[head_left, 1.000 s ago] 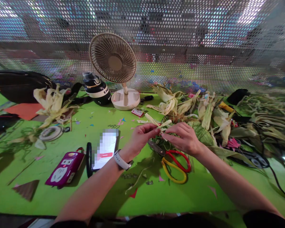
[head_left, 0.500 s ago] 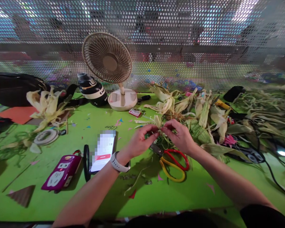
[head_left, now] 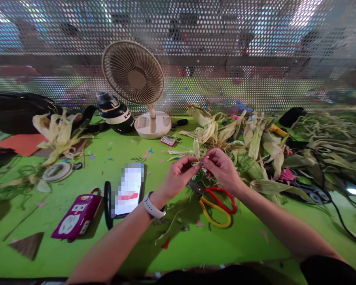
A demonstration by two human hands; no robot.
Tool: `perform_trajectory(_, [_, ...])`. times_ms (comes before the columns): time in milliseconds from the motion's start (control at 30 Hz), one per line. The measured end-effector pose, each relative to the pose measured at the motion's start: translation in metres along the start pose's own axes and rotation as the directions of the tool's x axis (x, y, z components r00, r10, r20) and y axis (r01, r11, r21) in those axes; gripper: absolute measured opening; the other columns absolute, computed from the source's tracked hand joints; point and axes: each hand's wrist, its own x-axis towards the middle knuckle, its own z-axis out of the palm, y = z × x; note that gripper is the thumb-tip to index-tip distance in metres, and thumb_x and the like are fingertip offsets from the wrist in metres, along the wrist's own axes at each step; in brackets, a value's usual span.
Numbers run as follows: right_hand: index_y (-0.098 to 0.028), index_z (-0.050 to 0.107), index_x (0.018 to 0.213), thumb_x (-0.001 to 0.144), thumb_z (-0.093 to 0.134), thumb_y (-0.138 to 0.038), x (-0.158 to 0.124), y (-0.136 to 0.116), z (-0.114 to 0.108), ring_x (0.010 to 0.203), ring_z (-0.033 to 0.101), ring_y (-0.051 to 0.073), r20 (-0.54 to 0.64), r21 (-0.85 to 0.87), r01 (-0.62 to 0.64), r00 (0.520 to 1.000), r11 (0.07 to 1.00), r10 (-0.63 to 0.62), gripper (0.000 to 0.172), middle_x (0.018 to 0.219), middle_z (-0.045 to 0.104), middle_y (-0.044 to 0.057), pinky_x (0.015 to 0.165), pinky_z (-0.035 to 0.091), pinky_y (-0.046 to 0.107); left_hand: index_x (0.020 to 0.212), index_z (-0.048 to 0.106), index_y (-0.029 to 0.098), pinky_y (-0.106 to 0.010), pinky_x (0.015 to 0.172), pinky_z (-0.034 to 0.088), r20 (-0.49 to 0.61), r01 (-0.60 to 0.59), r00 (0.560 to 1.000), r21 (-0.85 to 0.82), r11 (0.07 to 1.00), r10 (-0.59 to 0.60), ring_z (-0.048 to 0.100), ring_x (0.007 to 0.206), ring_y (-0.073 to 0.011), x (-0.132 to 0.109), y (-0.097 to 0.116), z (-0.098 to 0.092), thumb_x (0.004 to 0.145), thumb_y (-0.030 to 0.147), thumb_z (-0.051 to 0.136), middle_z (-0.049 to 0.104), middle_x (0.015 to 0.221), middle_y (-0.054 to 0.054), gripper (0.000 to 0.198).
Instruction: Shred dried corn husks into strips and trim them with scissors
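My left hand (head_left: 178,176) and my right hand (head_left: 222,168) meet over the middle of the green table (head_left: 77,249). Both pinch a small pale strip of corn husk (head_left: 197,150) that sticks up between their fingertips. A white watch sits on my left wrist (head_left: 152,206). Just below my hands lie scissors with red and yellow handles (head_left: 218,204), blades pointing up-left under my fingers.
A phone (head_left: 129,190) and a purple power strip (head_left: 75,215) lie left of my hands. A small beige fan (head_left: 135,75) stands at the back beside a black bottle (head_left: 115,111). Corn husks pile up on the right (head_left: 264,146) and left (head_left: 57,132). A perforated metal screen closes the far side.
The husk strip, spread flat a second ago, is now gathered upright between my fingertips. My hands have drawn closer together. The view has shifted slightly.
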Motion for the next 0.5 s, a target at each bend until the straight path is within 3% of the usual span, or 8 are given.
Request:
perform_trajectory(200, [-0.02,0.051,0.087,0.081,0.062,-0.045,0.001,0.004,0.0,0.049,0.051,0.008,-0.011,-0.012,0.041,0.999,0.999,-0.041,0.028,0.062,0.055,-0.006,0.043,0.044,0.019,0.085,0.068,0.017,-0.025,0.075,0.047,-0.04,0.01,0.999,-0.088,0.996,-0.013,0.059,0.076,-0.0121,0.001,0.001,0.004,0.067,0.035,0.077,0.068,0.079,0.0,0.027])
perform_trajectory(300, [-0.02,0.055,0.099,0.081,0.065,-0.039,0.003,0.001,-0.008,0.058,0.058,0.011,0.007,-0.12,0.122,0.992,0.985,-0.123,0.028,0.069,0.061,-0.003,0.051,0.049,0.023,0.08,0.069,0.018,-0.025,0.073,0.047,-0.079,0.01,0.997,-0.122,0.992,-0.02,0.058,0.071,-0.0109,0.004,0.005,0.001,0.065,0.032,0.077,0.067,0.075,0.001,0.022])
perform_trajectory(400, [-0.02,0.065,0.098,0.082,0.066,-0.03,0.007,-0.007,-0.019,0.077,0.063,0.015,0.106,-0.365,0.303,0.953,0.88,-0.284,0.019,0.086,0.068,0.003,0.069,0.052,0.03,0.078,0.069,0.017,-0.024,0.07,0.046,-0.09,0.029,0.995,-0.137,0.99,-0.042,0.056,0.067,-0.0099,0.006,0.009,-0.003,0.064,0.031,0.078,0.066,0.073,0.001,0.021])
perform_trajectory(500, [-0.023,0.07,0.096,0.085,0.061,-0.023,0.008,-0.016,-0.028,0.08,0.064,0.016,0.243,-0.463,0.461,0.887,0.757,-0.392,0.013,0.086,0.069,0.004,0.072,0.051,0.031,0.077,0.068,0.016,-0.024,0.069,0.045,-0.076,0.046,0.996,-0.096,0.994,-0.054,0.055,0.067,-0.0099,0.007,0.012,-0.006,0.065,0.031,0.077,0.065,0.072,0.0,0.021])
